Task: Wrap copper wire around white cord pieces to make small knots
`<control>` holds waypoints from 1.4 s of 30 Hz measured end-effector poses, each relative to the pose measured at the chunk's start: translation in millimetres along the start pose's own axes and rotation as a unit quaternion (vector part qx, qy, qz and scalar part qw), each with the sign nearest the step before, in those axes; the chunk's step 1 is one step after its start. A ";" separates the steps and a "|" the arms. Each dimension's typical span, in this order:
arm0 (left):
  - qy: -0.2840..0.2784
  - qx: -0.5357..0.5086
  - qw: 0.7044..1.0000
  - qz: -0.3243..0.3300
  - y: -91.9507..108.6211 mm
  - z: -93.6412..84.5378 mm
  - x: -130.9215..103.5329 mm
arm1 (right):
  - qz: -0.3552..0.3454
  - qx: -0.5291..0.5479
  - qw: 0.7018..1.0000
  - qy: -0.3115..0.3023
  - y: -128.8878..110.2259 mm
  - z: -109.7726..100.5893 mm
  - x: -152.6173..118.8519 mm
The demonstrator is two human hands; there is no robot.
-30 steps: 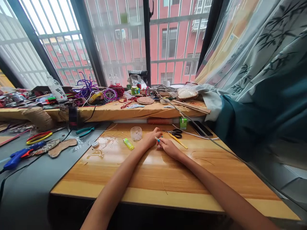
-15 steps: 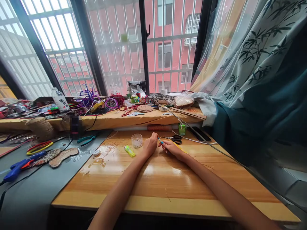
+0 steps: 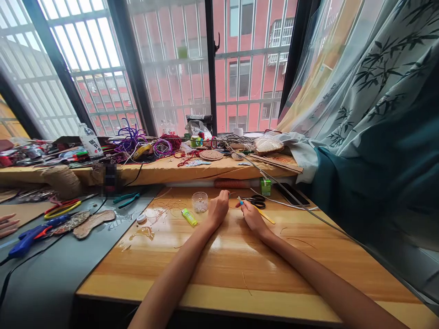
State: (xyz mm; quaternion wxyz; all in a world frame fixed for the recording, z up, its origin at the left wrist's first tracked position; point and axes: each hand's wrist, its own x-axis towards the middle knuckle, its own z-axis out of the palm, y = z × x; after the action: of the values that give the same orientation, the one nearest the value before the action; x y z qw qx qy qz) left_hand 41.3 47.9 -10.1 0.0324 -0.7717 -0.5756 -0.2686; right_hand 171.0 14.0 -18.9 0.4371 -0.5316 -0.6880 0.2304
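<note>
My left hand [image 3: 219,205] is raised over the wooden table, its fingertips pinched together. Whatever they hold is too small to make out. To its right, my right hand [image 3: 252,215] grips a small slim tool with a blue band and a pale tip [image 3: 241,201]; its kind is not clear. A yellow stick [image 3: 265,216] shows beside that hand, and black-handled scissors [image 3: 258,201] lie just behind it. Left of my left hand stand a clear round tub [image 3: 200,202] with small pale pieces and a yellow-green lighter [image 3: 189,217].
Thin cord scraps [image 3: 164,210] and a small white lid [image 3: 141,218] lie at left. Pliers [image 3: 126,199], a blue glue gun [image 3: 30,240] and another person's hand [image 3: 7,225] are further left. A green box [image 3: 265,186], a phone [image 3: 291,194] and a cluttered shelf [image 3: 178,169] line the back.
My hands have moved apart, the right one going right with the slim tool. Another person's hand has come into view at the left edge. The view has shifted slightly.
</note>
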 end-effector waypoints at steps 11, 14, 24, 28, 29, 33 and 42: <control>0.267 -0.187 0.933 -0.152 2.0 -46.4 8.0 | -0.075 -0.064 0.993 -0.065 1.2 4.2 -0.3; 0.321 -0.315 0.882 -0.139 5.4 -58.4 -2.7 | -0.082 -0.054 0.992 -0.076 0.7 3.2 -0.6; -0.043 -0.434 0.898 -0.063 26.7 -2.3 -41.3 | -0.069 0.023 0.995 -0.075 3.3 4.2 2.6; -0.041 -0.473 0.875 -0.096 19.0 -1.7 -33.4 | -0.045 0.053 0.994 -0.082 6.5 5.6 3.9; -0.045 -0.485 0.868 -0.098 17.8 -1.8 -32.5 | -0.042 0.060 0.994 -0.085 6.4 5.6 4.1; -0.058 -0.534 0.839 -0.093 17.8 -2.3 -32.7 | -0.047 0.083 0.991 -0.093 3.2 4.0 3.9; -0.073 -0.605 0.789 -0.084 16.2 -4.3 -31.8 | -0.065 0.077 0.993 -0.062 1.1 0.3 2.7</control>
State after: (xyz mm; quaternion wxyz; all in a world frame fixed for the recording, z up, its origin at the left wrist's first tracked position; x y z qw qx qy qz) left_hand 48.3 13.3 -16.5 -0.5057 -0.5993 -0.3588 -0.5064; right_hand 171.2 16.9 -19.0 0.4476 -0.4349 -0.7270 0.2864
